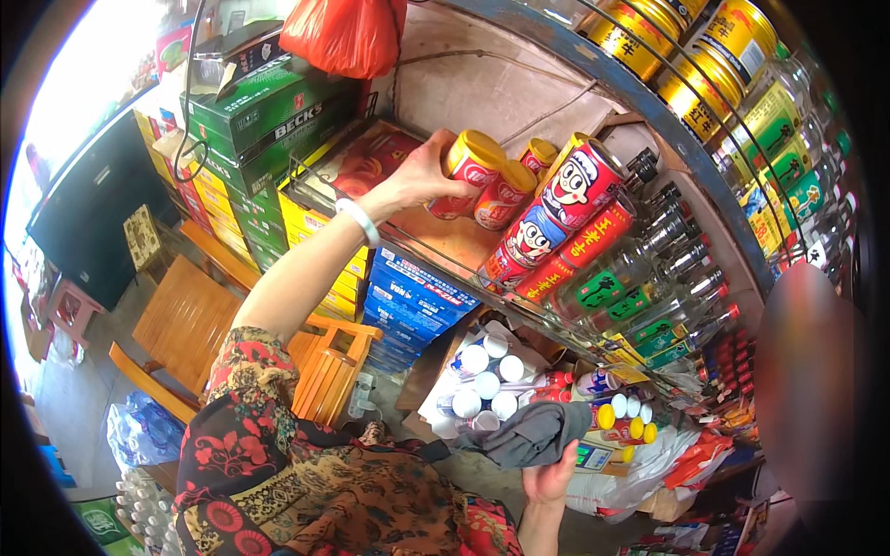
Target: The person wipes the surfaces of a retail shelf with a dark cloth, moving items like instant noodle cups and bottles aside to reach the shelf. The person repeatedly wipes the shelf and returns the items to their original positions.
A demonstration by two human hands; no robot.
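Note:
My left hand [419, 174], a pale bangle on its wrist, grips a red canister with a yellow lid [474, 160] on the shelf board [434, 240]. A second yellow-lidded red canister [506, 193] stands just right of it, and another yellow-lidded canister [539, 154] stands behind. Beside them are stacked cartoon-printed cans [577, 182] and red drink cans [603, 226]. Lower down, my right hand [553, 472] holds a bunched dark grey cloth [532, 434] in front of my body. The fingers under the cloth are partly hidden.
Glass bottles with green labels [601, 288] line the shelf's right part. Green beer cartons [278, 118] and blue cartons [410, 295] are stacked left and below. White-lidded containers [487, 384] stand under the shelf. A wooden chair [184, 306] is at left; a red plastic bag [344, 35] hangs above.

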